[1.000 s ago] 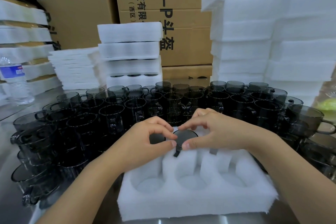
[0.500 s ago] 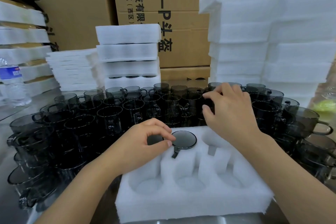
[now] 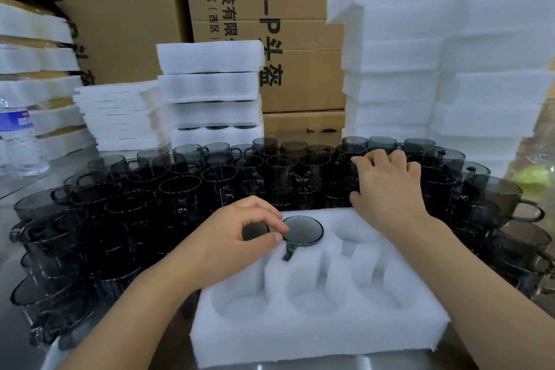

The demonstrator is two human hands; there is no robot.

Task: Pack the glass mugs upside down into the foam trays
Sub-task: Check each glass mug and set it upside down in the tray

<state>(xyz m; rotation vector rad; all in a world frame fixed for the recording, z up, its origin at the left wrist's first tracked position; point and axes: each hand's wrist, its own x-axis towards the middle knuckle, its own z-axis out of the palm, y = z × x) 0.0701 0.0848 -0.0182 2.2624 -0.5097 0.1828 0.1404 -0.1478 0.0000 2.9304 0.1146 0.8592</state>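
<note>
1. The foam tray (image 3: 315, 336) lay on the bench (image 3: 270, 366) directly in front of the person. It had six round pockets, in two rows of three.
2. Two pockets of the far row were filled. One upside-down mug (image 3: 302, 231) sat in the middle pocket with its handle pointing to the near side. A second mug (image 3: 254, 231) sat in the far left pocket, half hidden.
3. The far right pocket and all three near pockets held nothing, so four places were left, about two thirds of this tray.
4. The left hand (image 3: 228, 237) was over the second mug, with thumb and first finger curved into a ring above its base. I could not tell if they gripped it.
5. The right hand (image 3: 387, 186) rested on the loose mugs (image 3: 180, 198) behind the tray, fingers spread over the rims. A firm grip was not visible.
6. Many loose mugs stood upright around the tray, so much packing remained. Behind them, a stack of trays (image 3: 210, 84) looked already filled.
</note>
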